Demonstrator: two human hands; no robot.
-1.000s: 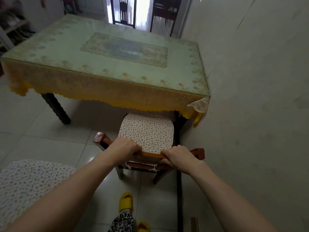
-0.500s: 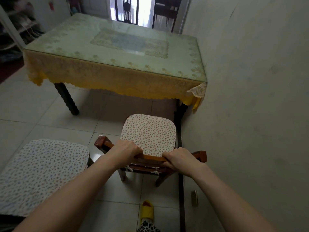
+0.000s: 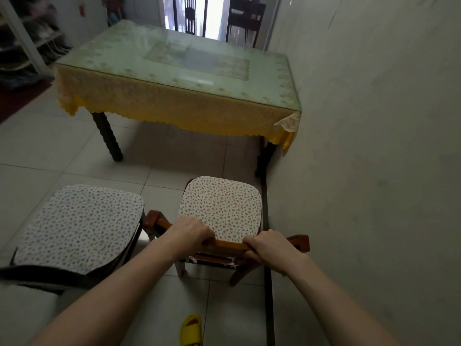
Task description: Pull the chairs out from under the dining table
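Note:
A wooden chair (image 3: pixel 222 208) with a floral seat cushion stands on the tiled floor, fully clear of the dining table (image 3: pixel 174 96), which wears a yellow lace cloth under glass. My left hand (image 3: pixel 189 232) and my right hand (image 3: pixel 270 247) both grip the chair's brown top rail from behind. A second chair (image 3: pixel 79 226) with a similar cushion stands to the left of it, also clear of the table.
A plain wall (image 3: pixel 374 146) runs close along the right side of the chair and table. A yellow slipper (image 3: pixel 190 329) shows at the bottom. Shelves (image 3: pixel 27 46) stand at the far left; dark chairs (image 3: pixel 245 18) sit beyond the table.
The chair in my hands has slid back from under the table's edge to open floor. I have stepped back, so the table looks farther and the left chair shows more.

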